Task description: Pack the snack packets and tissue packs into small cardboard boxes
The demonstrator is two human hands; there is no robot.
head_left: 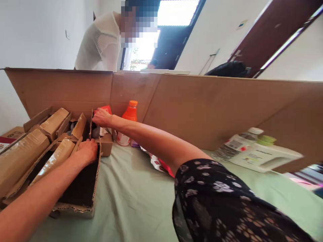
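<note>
Several narrow cardboard boxes stand side by side at the left on a green cloth. My left hand point(87, 151) is closed at the far end of the nearest open box point(83, 185), whose inside is dark; whatever its fingers hold is hidden. Farther back, my right hand point(102, 117) is closed over a smaller open box point(105, 145) with something red and crumpled stuff in it. What the right fingertips grip cannot be made out. Just right of that box stands an orange bottle point(130, 114) with an orange cap.
A tall cardboard panel point(202, 107) runs across the back. A clear bottle point(234, 144) and a white jug point(257, 157) lie at the right. Under my right forearm is a red and white packet point(156, 162). A person point(101, 43) leans behind the panel.
</note>
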